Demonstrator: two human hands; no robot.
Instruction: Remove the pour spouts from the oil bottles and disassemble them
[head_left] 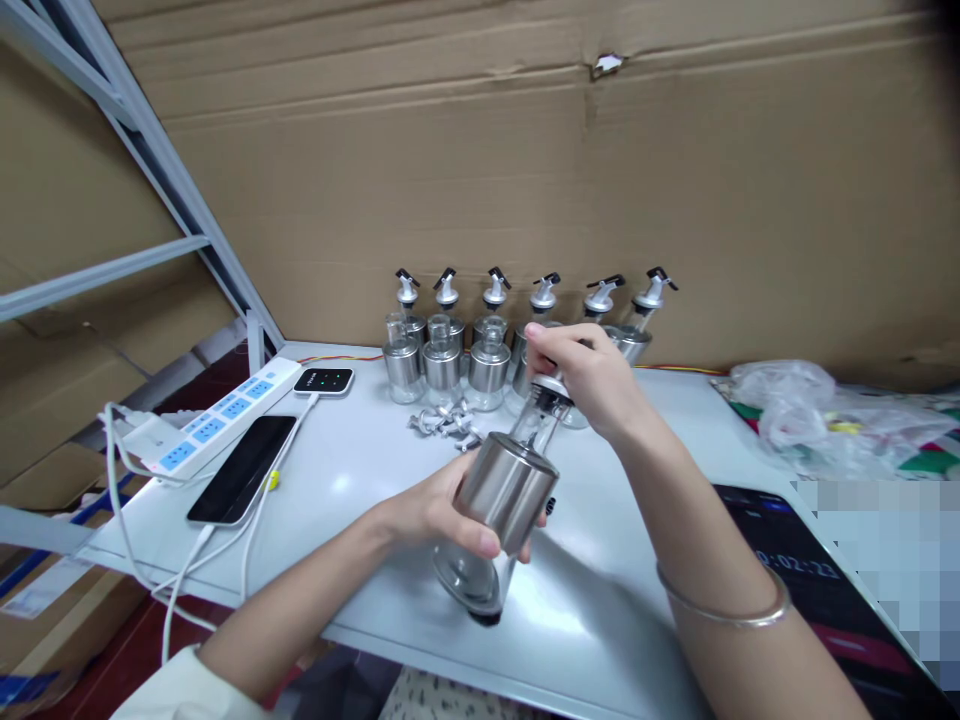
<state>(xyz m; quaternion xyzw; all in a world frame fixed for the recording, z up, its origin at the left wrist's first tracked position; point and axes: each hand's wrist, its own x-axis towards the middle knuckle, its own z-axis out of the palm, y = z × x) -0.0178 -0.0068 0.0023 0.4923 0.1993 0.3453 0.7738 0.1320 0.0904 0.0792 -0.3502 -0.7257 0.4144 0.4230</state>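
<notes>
My left hand [450, 515] is wrapped around a glass oil bottle [508, 490] with a brushed steel sleeve, held tilted above the table's front part. My right hand [581, 375] grips the pourer spout [551, 386] at the bottle's neck; my fingers hide most of the spout. Behind my hands stand several similar bottles [442, 368] with bare glass necks. Further back is a row of bottles whose necks carry pourer spouts with black flaps [495, 288]. A small heap of loose silvery pourer parts [446, 422] lies in front of the bare-necked bottles.
A white power strip [225, 415], a charging phone [244, 470] and a small black device [324, 381] lie at the left with white cables. Crumpled plastic bags [817, 410] and a dark screen showing a timer [810, 570] are at the right. A cardboard wall [487, 180] rises behind.
</notes>
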